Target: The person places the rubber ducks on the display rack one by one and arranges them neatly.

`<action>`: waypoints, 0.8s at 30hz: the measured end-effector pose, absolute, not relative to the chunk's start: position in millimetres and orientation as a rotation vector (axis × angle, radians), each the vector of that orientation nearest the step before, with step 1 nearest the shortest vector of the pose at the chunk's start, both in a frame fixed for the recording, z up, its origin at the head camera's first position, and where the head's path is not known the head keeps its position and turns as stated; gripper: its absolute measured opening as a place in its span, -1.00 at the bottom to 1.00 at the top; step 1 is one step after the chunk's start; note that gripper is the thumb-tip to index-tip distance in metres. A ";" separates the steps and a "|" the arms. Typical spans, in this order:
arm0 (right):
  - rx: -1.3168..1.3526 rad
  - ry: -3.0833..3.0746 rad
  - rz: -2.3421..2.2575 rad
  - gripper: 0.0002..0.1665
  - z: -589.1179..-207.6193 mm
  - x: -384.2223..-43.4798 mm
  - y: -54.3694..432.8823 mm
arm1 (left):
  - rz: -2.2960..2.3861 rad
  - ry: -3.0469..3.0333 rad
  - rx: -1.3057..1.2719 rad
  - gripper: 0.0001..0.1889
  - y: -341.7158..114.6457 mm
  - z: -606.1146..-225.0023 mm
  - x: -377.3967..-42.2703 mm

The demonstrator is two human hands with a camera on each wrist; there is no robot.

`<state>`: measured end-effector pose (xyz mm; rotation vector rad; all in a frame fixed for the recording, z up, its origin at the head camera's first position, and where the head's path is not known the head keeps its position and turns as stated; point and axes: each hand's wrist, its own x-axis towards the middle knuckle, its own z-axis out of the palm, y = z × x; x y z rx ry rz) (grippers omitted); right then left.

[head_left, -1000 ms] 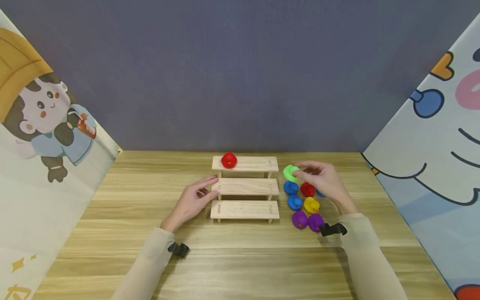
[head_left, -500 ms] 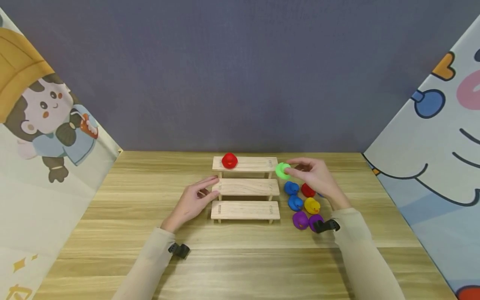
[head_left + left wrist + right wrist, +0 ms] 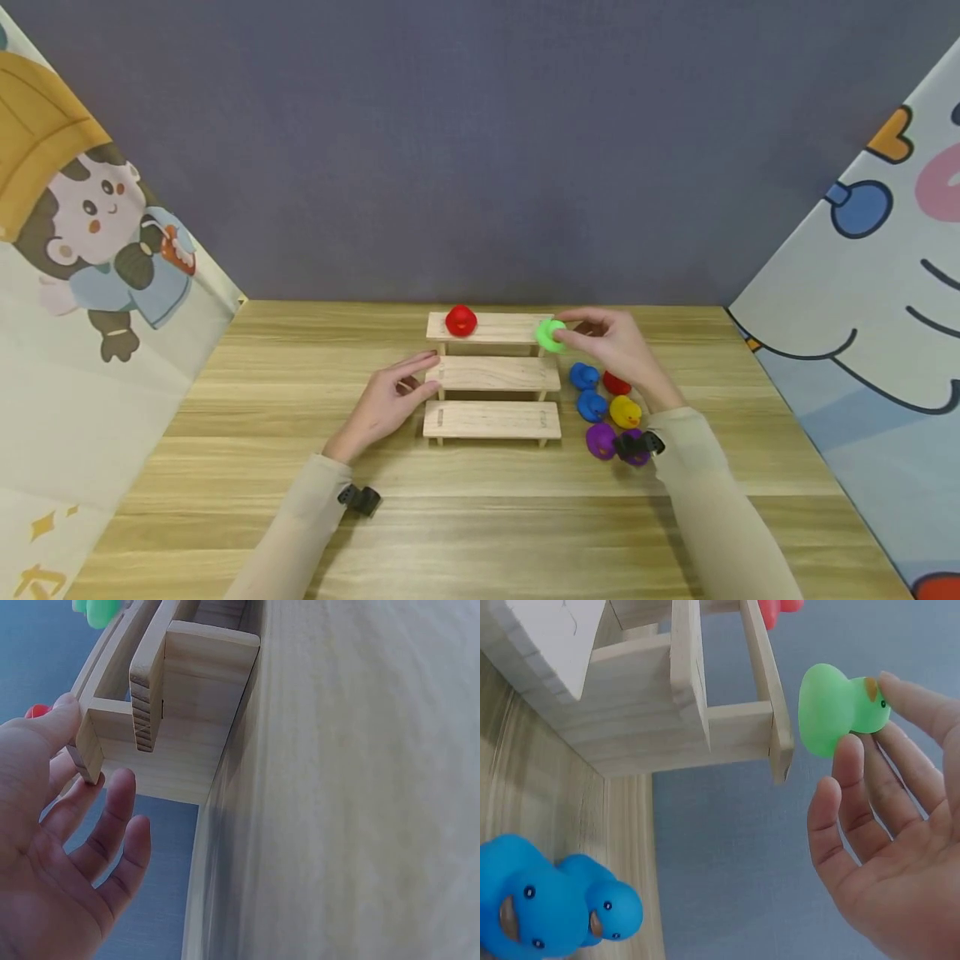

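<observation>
Reaching in from the lower right, the right hand [image 3: 613, 343] pinches a light green rubber duck [image 3: 549, 336] with an orange beak, one fingertip on its head and another against its body, the outermost finger bent clear of it. The duck is roughly upright at the right end of the top plank of a three-tiered pale wooden stand [image 3: 491, 375], just above the wood and apart from it. From the lower left, the left hand [image 3: 386, 404] grips the left end of the middle plank between thumb and fingers, its remaining fingers loosely bent in the air. A bright red rubber duck [image 3: 461, 322] sits toward the left end of the top plank. Beneath the right forearm, blue rubber ducks [image 3: 592, 407], a yellow rubber duck [image 3: 625, 412] and purple rubber ducks [image 3: 600, 442] rest on the wood-grain table [image 3: 225, 417].
</observation>
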<state>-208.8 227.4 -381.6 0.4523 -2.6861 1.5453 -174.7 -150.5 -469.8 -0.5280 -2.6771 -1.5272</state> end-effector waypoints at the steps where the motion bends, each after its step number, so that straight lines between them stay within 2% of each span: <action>1: 0.459 -2.679 1.548 -0.61 -381.1 -209.3 225.9 | -1.528 -2.677 -0.528 -0.48 -150.4 -470.1 -174.8; 24: 0.480 -2.584 1.650 -0.61 -382.6 -222.8 182.0 | -1.514 -2.659 -0.525 -0.48 -148.5 -470.4 -176.0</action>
